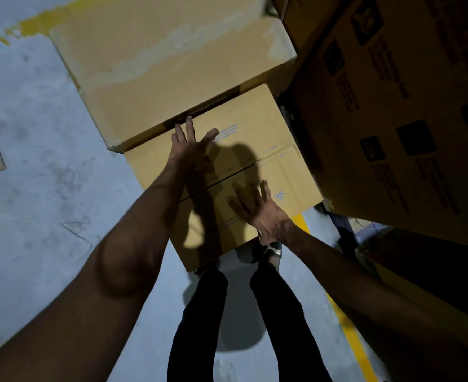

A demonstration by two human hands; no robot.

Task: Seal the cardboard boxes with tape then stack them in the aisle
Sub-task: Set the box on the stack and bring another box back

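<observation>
Both hands lie on the top of the small box [255, 150], which stands on the grey floor [40, 166] in front of the person's legs [199, 321]. The left hand [191, 144] rests flat near the far edge, fingers straight and spread. The right hand [263, 213] rests at the near right part of the top, fingers spread and straight. Neither hand holds anything. The centre seam between the flaps [227, 177] shows as a dark line. A larger box [172, 64] touches the small box's far side. Printed cartons [392, 119] stand to the right.
</observation>
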